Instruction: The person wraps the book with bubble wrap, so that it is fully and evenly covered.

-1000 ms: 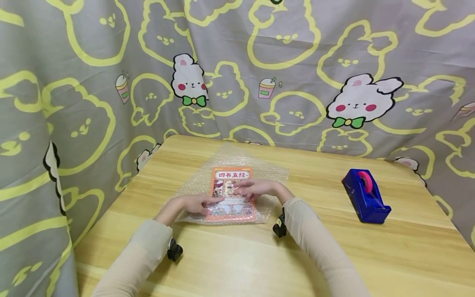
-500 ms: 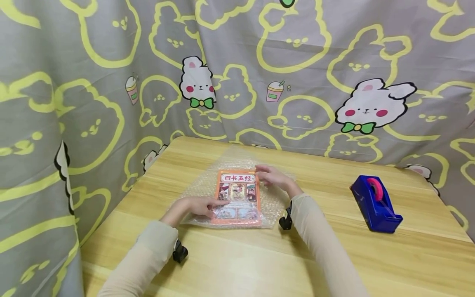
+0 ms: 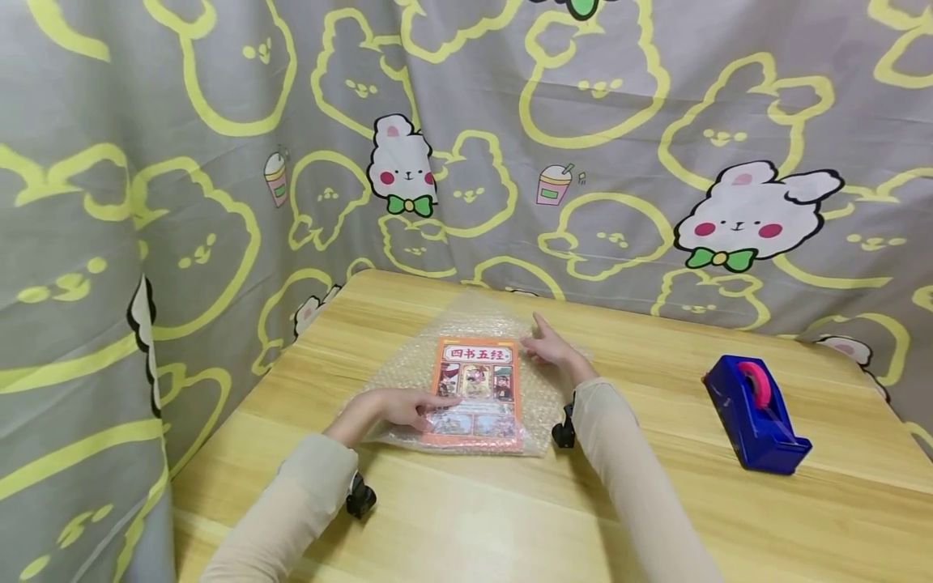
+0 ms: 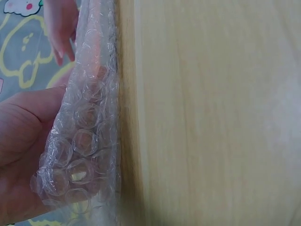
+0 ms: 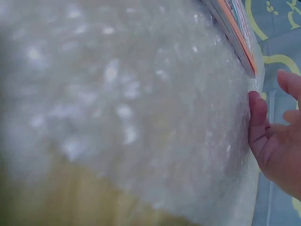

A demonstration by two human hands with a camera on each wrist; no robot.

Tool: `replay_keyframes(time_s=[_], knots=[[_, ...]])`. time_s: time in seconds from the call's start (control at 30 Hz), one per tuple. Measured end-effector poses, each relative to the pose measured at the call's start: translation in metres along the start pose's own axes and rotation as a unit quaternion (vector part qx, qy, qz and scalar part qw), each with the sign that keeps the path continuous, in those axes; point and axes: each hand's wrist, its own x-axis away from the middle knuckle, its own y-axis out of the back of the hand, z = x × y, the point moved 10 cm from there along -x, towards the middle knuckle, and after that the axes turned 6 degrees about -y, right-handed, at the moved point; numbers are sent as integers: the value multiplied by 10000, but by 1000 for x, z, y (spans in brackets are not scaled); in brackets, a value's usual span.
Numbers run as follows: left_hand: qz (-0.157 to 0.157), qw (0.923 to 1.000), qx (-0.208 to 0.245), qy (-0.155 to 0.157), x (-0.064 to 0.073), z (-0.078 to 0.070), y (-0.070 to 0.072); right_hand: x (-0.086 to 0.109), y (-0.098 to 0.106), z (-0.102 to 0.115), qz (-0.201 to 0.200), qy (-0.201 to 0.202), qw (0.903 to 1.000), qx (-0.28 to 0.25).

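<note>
An orange book [image 3: 477, 368] with a picture cover lies flat on a sheet of clear bubble wrap [image 3: 404, 364]. The wrap's near corner is folded up over the lower part of the cover. My left hand [image 3: 397, 406] rests on this fold at the book's left side, index finger stretched across it. In the left wrist view the folded bubble wrap [image 4: 84, 136] covers part of that hand. My right hand [image 3: 551, 346] is at the wrap beside the book's upper right corner, index finger extended. The right wrist view shows its thumb right at the bubble wrap [image 5: 141, 94].
A blue tape dispenser [image 3: 761, 445] with a pink-cored roll stands on the right of the wooden table [image 3: 466, 518]. Behind and to the left hangs a grey curtain [image 3: 496, 89] with yellow cartoon outlines. A black camera sits on each wrist.
My right hand has moved off the book cover, up and right to the wrap beside it. The left hand stays on the fold. The head view has shifted slightly left.
</note>
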Motion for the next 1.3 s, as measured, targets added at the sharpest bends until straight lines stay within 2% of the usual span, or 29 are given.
replay_keyframes(time_s=[0.13,0.2,0.23,0.3,0.4,0.47,0.53,0.63,0.67,0.7,0.8,0.9,1.0,1.17,1.3], knots=[[-17,10000,47,41,-2,1,-2,-1,0,2,-34,-238,9997,7],[-46,9999,113,86,-1,2,-1,-17,5,-9,-164,-210,9996,-44],[-65,9998,146,98,-1,2,-1,-22,6,-12,-227,-97,9995,-183],[-110,9997,178,111,1,2,1,-53,17,-32,-474,404,9963,-596],[-125,9997,188,138,2,2,3,-95,33,-64,-513,997,9837,-1407],[-130,9996,159,186,4,3,5,-110,39,-71,-499,1237,9744,-1810],[-111,9996,159,198,4,4,6,-91,33,-49,-427,1080,9763,-1825],[-68,9996,172,192,4,4,6,-41,18,3,-405,956,9834,-1485],[-49,9997,172,177,4,3,6,-30,13,15,-362,965,9846,-1410],[-35,9997,168,164,3,3,5,-14,7,28,-347,793,9882,-1266],[5,9998,145,130,-1,2,2,4,0,46,-303,604,9915,-1109],[17,9999,90,77,-3,1,1,9,-1,50,-352,354,9927,-1100],[26,10000,59,16,-5,-1,0,4,2,41,-498,115,9933,-1039],[-17,10000,83,52,-5,1,-1,-12,5,23,-591,123,9944,-866],[-55,9998,135,129,-2,3,1,-28,3,12,-519,180,9880,-1442]])
